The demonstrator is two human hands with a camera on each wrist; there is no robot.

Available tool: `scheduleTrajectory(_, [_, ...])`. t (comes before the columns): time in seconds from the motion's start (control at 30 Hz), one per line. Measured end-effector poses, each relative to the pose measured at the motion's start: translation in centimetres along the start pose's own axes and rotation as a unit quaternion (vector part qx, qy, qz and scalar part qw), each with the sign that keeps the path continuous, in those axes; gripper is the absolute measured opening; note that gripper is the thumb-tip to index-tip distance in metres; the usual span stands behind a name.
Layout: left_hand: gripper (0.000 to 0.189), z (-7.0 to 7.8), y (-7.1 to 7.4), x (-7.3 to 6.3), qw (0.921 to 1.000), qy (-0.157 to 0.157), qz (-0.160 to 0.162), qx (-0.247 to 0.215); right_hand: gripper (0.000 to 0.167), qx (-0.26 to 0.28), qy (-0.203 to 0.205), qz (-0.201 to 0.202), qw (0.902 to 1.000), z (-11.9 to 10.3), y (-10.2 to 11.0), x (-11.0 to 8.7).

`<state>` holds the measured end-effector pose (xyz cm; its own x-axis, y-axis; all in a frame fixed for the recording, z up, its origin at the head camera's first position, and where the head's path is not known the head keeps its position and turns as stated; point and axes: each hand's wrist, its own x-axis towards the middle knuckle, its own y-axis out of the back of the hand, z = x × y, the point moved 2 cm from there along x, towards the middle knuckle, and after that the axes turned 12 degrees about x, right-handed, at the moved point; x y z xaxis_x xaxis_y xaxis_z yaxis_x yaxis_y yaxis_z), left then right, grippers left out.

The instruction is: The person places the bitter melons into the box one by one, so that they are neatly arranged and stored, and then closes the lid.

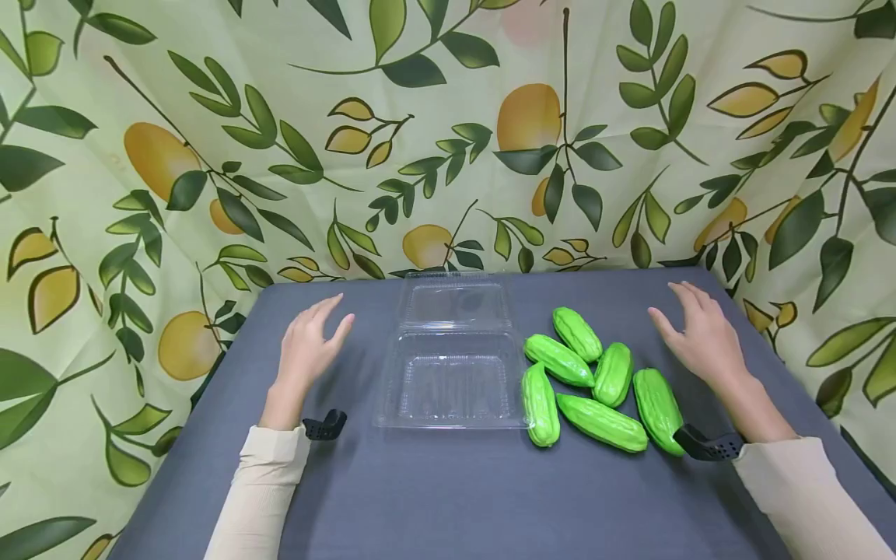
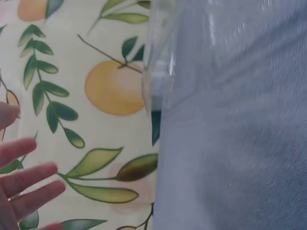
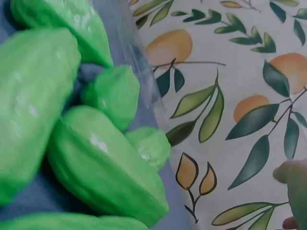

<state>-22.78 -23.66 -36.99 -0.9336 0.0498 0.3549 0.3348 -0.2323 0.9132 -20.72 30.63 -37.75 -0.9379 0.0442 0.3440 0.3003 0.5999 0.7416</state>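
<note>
A clear plastic clamshell box (image 1: 448, 381) lies on the table with its lid folded back toward the curtain. To its right several bright green, ridged gourd-like vegetables (image 1: 612, 373) lie in a loose group; one overlaps the box's right edge. My left hand (image 1: 308, 342) hovers left of the box, fingers spread and holding nothing. Over the table right of the green vegetables, my right hand (image 1: 703, 334) is held with its fingers apart and bare. In the right wrist view the green vegetables (image 3: 105, 167) show close up, with part of a finger (image 3: 297, 187) at the edge.
A grey-blue cloth (image 1: 434, 498) covers the table. Behind and beside it hangs a curtain (image 1: 448, 117) printed with leaves and orange fruit. Each wrist carries a black camera mount, the left mount (image 1: 325, 425) near the box and the right mount (image 1: 708, 443) beside the rightmost vegetable.
</note>
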Motion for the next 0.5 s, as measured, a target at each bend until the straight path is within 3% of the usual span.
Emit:
scheduleTrajectory(0.13, [0.042,0.1,-0.4,-1.0,0.9926,-0.009,-0.027,-0.118,0.056,0.027,-0.004,0.004,0.9996,-0.3,0.0,-1.2])
scheduleTrajectory(0.23, [0.037,0.1,-1.2,-1.9,0.9801,-0.022,-0.052,-0.190,0.052,0.047,-0.005,-0.004,0.9989,-0.5,-0.2,-2.3])
scheduleTrajectory(0.37, [0.036,0.1,-2.8,-3.2,0.9629,-0.034,-0.092,-0.251,0.048,0.069,-0.011,-0.021,0.9973,-0.4,-0.4,-3.7])
scheduleTrajectory(0.5, [0.039,0.1,-4.6,-4.5,0.9340,-0.029,-0.135,-0.330,0.047,0.079,-0.029,-0.043,0.9956,-0.1,-0.4,-5.2])
